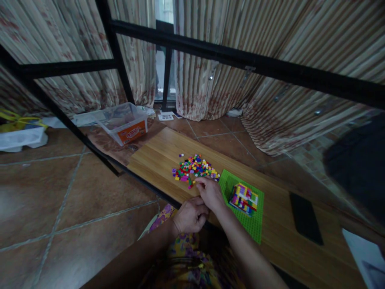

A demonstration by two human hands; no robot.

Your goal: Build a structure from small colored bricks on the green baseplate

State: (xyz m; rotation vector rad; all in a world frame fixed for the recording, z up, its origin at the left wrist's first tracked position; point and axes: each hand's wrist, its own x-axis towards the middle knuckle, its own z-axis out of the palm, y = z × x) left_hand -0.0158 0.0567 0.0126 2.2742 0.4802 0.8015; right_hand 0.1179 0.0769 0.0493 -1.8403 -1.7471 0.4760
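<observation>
A heap of small, many-coloured building bricks (pixel 195 165) lies loose on the wooden table. My right hand (pixel 209 193) reaches to the near edge of this heap, thumb and forefinger drawn together beside a small yellow brick; whether they grip it is too small to tell. Just below and to the left, my left hand (pixel 191 216) is curled at the table's front edge, close against the right wrist; what its fingers hold, if anything, is hidden. Right of the hands, a block of stacked coloured bricks (pixel 245 198) stands on a green studded baseplate (pixel 255 228).
On the wooden table (pixel 162 148), a dark flat slab (pixel 306 218) lies to the right, with a white sheet (pixel 365 253) near the corner. A clear plastic box (pixel 132 120) with an orange label stands beyond the left end. Black metal bars (pixel 186 40) cross before the curtains.
</observation>
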